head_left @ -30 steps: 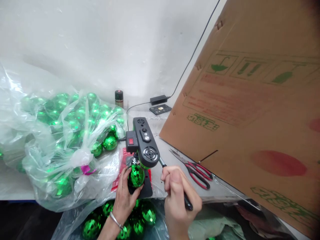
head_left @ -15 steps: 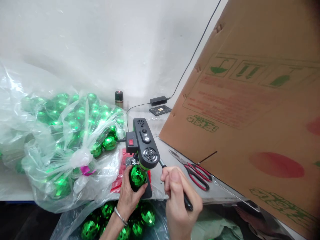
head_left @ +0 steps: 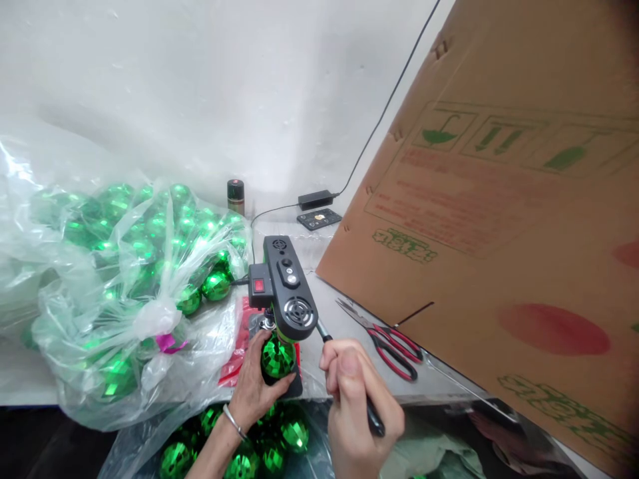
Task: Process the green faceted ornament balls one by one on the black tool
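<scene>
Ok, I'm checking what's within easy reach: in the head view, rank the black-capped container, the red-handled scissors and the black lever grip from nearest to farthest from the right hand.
1. Black lever grip: inside the right hand.
2. Red-handled scissors: just beyond it, slightly right.
3. Black-capped container: far back, left.

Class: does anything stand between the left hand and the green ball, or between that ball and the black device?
Nothing visible does. The left hand curls directly around the green ball, and nothing shows between the ball and the near end of the black device; whether those two touch, I cannot tell.
</scene>
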Demonstrator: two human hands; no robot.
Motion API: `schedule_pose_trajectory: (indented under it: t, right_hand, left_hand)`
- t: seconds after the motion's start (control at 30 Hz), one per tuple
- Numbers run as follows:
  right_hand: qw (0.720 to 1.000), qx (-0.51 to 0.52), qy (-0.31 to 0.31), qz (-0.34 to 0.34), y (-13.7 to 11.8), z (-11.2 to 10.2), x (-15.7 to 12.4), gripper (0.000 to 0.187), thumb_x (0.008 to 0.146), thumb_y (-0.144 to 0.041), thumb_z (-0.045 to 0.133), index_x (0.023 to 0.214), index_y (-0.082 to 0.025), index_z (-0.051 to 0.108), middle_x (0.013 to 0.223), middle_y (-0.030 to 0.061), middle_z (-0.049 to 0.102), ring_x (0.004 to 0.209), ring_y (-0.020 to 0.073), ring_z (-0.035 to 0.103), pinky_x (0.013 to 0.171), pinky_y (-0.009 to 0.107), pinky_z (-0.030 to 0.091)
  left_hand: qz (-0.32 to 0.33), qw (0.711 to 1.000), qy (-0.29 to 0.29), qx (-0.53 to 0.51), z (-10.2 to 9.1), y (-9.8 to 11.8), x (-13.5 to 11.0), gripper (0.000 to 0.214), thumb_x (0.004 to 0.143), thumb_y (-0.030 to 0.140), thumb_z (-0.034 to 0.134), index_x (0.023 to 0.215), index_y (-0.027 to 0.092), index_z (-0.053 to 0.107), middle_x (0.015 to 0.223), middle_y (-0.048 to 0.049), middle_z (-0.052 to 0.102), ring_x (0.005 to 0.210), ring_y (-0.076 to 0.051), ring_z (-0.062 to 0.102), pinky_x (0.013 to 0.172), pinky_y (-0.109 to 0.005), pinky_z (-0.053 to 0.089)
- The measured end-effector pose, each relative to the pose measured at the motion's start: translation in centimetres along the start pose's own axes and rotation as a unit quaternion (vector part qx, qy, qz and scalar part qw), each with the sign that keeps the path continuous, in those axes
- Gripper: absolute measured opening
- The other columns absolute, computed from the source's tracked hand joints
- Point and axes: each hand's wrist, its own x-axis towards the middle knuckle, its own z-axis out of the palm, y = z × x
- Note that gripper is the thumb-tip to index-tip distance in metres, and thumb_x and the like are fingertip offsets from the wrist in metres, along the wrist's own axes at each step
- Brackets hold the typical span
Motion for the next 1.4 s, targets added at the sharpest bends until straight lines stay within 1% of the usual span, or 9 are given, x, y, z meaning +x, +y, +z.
schedule_pose_trajectory:
  t: [0.1, 0.23, 0.33, 0.5, 0.67, 0.9, 1.03, 1.23, 1.4]
  right_hand:
    - [1.000, 0.002, 0.003, -0.008, 0.7, -0.1, -0.9, 0.042, 0.116, -0.014, 0.051, 0.075, -0.022, 0.052, 0.067, -0.0032, 0.053, 0.066, 0.0120, 0.059, 0.058, 0.026, 0.041]
    - [1.000, 0.009, 0.027, -0.013, 1.9, -0.1, -2.4, 0.042, 0.116, -0.015, 0.051, 0.074, -0.022, 0.054, 0.065, -0.0032, 0.053, 0.064, 0.0135, 0.061, 0.059, 0.028, 0.042]
    - [0.999, 0.017, 0.041, -0.007, 2.3, 0.0, -2.9, 0.042, 0.116, -0.018, 0.052, 0.074, -0.023, 0.055, 0.063, -0.0035, 0.053, 0.063, 0.0136, 0.061, 0.057, 0.027, 0.040]
    - [0.998, 0.023, 0.058, -0.005, 2.7, 0.3, -3.2, 0.043, 0.116, -0.023, 0.055, 0.073, -0.023, 0.055, 0.064, -0.0032, 0.054, 0.062, 0.0137, 0.060, 0.054, 0.027, 0.039]
    - [0.997, 0.025, 0.074, 0.005, 2.9, 0.5, -3.6, 0.043, 0.116, -0.023, 0.056, 0.072, -0.022, 0.057, 0.065, -0.0025, 0.056, 0.062, 0.0137, 0.060, 0.054, 0.027, 0.039]
    - [0.996, 0.020, 0.087, 0.004, 2.6, 0.8, -3.4, 0.047, 0.116, -0.026, 0.056, 0.069, -0.023, 0.055, 0.065, -0.0026, 0.055, 0.060, 0.0132, 0.058, 0.052, 0.026, 0.039]
    - [0.996, 0.022, 0.088, 0.009, 2.6, 0.9, -3.4, 0.048, 0.116, -0.026, 0.055, 0.069, -0.023, 0.055, 0.065, -0.0027, 0.055, 0.059, 0.0126, 0.057, 0.051, 0.026, 0.038]
    - [0.996, 0.021, 0.087, 0.006, 2.6, 0.8, -3.3, 0.049, 0.117, -0.028, 0.054, 0.068, -0.023, 0.054, 0.066, -0.0022, 0.056, 0.058, 0.0130, 0.056, 0.051, 0.026, 0.038]
    - [0.996, 0.031, 0.082, 0.003, 2.8, 0.8, -3.3, 0.049, 0.118, -0.027, 0.052, 0.069, -0.022, 0.053, 0.068, -0.0028, 0.057, 0.058, 0.0108, 0.053, 0.051, 0.025, 0.039]
  left_hand:
    - [-0.003, 1.000, -0.001, -0.003, 0.2, -0.4, -0.1, 0.082, 0.084, 0.034, 0.092, 0.155, 0.023, 0.054, 0.155, -0.0205, 0.069, 0.146, -0.044, 0.069, 0.124, -0.070, 0.056]
    - [0.003, 1.000, 0.013, 0.004, 0.4, -0.4, -0.3, 0.084, 0.083, 0.033, 0.093, 0.156, 0.023, 0.052, 0.157, -0.0201, 0.068, 0.148, -0.044, 0.068, 0.125, -0.069, 0.056]
    - [0.013, 1.000, 0.020, 0.013, 0.5, -0.4, -0.4, 0.084, 0.083, 0.031, 0.092, 0.157, 0.024, 0.052, 0.158, -0.0196, 0.068, 0.149, -0.043, 0.068, 0.125, -0.068, 0.056]
    - [0.035, 0.999, 0.020, 0.025, 0.5, -0.2, -0.3, 0.083, 0.086, 0.030, 0.090, 0.158, 0.023, 0.049, 0.159, -0.0214, 0.067, 0.149, -0.044, 0.068, 0.124, -0.069, 0.057]
    - [0.038, 0.999, 0.016, 0.031, 0.4, 0.0, -0.2, 0.083, 0.086, 0.029, 0.089, 0.157, 0.023, 0.047, 0.159, -0.0227, 0.065, 0.148, -0.045, 0.069, 0.121, -0.069, 0.058]
    - [0.041, 0.998, 0.024, 0.036, 0.5, 0.2, -0.1, 0.082, 0.085, 0.032, 0.090, 0.155, 0.023, 0.049, 0.157, -0.0221, 0.067, 0.147, -0.044, 0.069, 0.120, -0.068, 0.060]
    - [0.037, 0.998, 0.027, 0.035, 0.5, 0.4, -0.1, 0.080, 0.086, 0.034, 0.089, 0.155, 0.023, 0.051, 0.157, -0.0208, 0.068, 0.147, -0.043, 0.069, 0.121, -0.067, 0.060]
    - [0.038, 0.998, 0.027, 0.047, 0.6, 0.6, -0.1, 0.078, 0.088, 0.034, 0.088, 0.155, 0.023, 0.050, 0.156, -0.0219, 0.069, 0.146, -0.043, 0.070, 0.120, -0.067, 0.060]
    - [0.038, 0.998, 0.029, 0.042, 0.6, 0.6, -0.1, 0.076, 0.087, 0.033, 0.087, 0.153, 0.022, 0.051, 0.155, -0.0219, 0.070, 0.145, -0.044, 0.071, 0.120, -0.067, 0.060]
